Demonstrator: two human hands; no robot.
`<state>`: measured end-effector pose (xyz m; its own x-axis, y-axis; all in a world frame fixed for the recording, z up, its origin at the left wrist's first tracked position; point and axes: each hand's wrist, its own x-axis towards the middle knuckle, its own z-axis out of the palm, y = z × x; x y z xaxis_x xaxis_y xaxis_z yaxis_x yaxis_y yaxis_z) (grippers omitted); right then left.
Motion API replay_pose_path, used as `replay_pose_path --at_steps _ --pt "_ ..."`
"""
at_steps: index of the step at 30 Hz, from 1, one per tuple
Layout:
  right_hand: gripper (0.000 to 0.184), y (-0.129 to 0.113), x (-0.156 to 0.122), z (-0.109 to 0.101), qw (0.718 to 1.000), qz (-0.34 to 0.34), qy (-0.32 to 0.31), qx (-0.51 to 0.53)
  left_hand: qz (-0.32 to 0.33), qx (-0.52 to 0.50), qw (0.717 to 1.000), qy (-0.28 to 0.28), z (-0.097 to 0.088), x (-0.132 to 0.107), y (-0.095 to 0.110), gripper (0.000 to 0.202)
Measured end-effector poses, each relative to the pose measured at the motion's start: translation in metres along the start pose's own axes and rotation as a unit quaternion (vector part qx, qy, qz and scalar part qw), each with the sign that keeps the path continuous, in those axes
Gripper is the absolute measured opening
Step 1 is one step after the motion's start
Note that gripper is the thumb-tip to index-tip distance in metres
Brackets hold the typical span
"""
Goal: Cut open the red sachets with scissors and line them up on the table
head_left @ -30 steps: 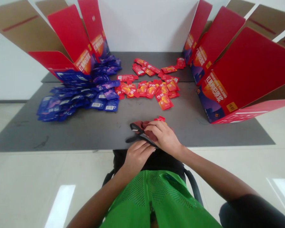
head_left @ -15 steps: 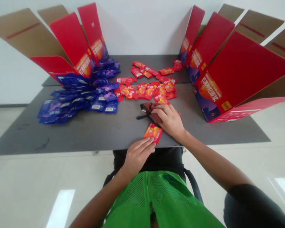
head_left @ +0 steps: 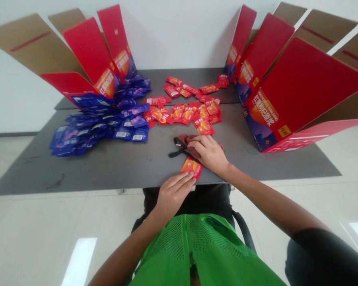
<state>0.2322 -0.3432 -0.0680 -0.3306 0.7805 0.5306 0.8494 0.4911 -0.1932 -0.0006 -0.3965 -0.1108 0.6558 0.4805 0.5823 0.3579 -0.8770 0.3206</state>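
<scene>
My left hand [head_left: 173,193] is at the table's front edge, its fingers together and pressing on one end of a red-and-orange sachet [head_left: 189,166]. Whether the thumb grips underneath is hidden. My right hand [head_left: 211,154] is closed on a crumpled brownish-red cloth [head_left: 183,140] with black trim and a black strap end. The cloth lies over the far end of that sachet and partly hides it. Just beyond the cloth, another red sachet [head_left: 204,128] lies at the near side of a loose group of red sachets [head_left: 176,113].
A large heap of blue sachets [head_left: 86,133] spreads over the left of the grey table [head_left: 131,167]. Open red cartons with raised flaps stand behind it, one carton [head_left: 86,59] nearest it. More open cartons [head_left: 274,95] stand at the right. A white wall [head_left: 179,35] is behind.
My right hand and the cloth have shifted slightly toward me and to the left. The red sachet beyond the cloth shows more fully. My left hand stays on its sachet.
</scene>
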Motion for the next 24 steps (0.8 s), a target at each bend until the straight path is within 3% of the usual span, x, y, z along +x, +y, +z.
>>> replay_pose_path --at_steps 4,9,12,18,24 --pt "0.02 0.013 0.003 -0.015 1.0 -0.007 0.013 -0.023 0.011 0.013 1.0 -0.012 -0.004 0.002 0.001 0.028" --pt "0.019 0.003 -0.031 -0.05 0.98 0.069 0.183 -0.045 0.016 0.027 0.998 -0.061 -0.015 0.009 0.003 0.028" --pt "0.025 0.001 -0.061 -0.067 0.963 0.11 0.241 -0.047 0.025 0.062 0.995 -0.079 -0.015 0.013 0.004 0.032" --pt "0.022 0.018 -0.116 -0.08 0.94 0.212 0.26 -0.067 0.037 0.168 0.982 -0.072 -0.003 0.019 0.005 0.04" --pt "0.019 0.027 -0.145 -0.074 0.93 0.236 0.276 -0.053 0.049 0.139 0.987 -0.057 -0.012 0.018 0.003 0.035"
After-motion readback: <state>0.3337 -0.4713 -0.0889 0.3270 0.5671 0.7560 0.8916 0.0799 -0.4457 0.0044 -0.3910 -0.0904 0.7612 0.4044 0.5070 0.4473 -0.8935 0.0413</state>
